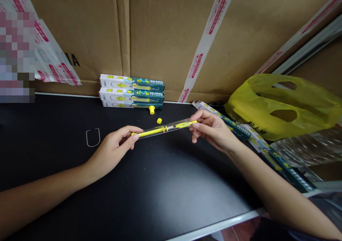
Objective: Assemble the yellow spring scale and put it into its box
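Note:
A clear-tubed spring scale (166,127) with yellow inner parts is held above the black table, tilted slightly up to the right. My left hand (115,141) pinches its left end between thumb and fingers. At the other end, my right hand (210,129) grips the tube near its tip. Just beyond the tube lie a small yellow cap (159,121) and a larger yellow plug (151,109). A bent metal wire loop (93,137) rests on the table, left of my left hand.
Several spring scale boxes (131,95) are stacked against a large taped cardboard box (160,38). On the right, more boxes (278,159) lie beside a yellow plastic bag (280,105) and a clear plastic bottle (307,146). The table's pale edge (221,226) runs along the front right.

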### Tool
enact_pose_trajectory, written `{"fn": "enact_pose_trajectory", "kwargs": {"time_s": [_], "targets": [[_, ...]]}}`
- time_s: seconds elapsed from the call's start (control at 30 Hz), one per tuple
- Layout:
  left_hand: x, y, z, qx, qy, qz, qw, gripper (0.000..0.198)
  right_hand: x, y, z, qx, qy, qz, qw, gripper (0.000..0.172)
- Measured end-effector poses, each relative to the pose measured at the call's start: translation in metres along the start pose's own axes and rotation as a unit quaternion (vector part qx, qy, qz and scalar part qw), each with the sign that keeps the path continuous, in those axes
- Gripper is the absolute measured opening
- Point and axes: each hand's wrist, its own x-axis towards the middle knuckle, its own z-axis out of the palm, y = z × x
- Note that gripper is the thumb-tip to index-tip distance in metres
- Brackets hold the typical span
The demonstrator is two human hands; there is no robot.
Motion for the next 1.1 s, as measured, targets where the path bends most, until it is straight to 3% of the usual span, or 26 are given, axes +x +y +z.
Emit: {"fn": "enact_pose_trajectory", "kwargs": {"time_s": [0.53,0.87,1.1], "targets": [[0.0,0.002,0.0,0.008,0.02,-0.012,1.0,0.033,-0.01,-0.003,0.01,-0.014,-0.05,-0.031,0.998,0.021],[0.001,-0.002,0.0,0.001,0.014,-0.003,1.0,0.033,-0.013,-0.006,0.012,-0.036,-0.016,-0.085,0.996,0.018],[0.004,0.0,0.0,-0.03,0.044,-0.021,0.998,0.032,-0.007,0.002,0.005,-0.066,-0.029,-0.091,0.993,0.027]]}}
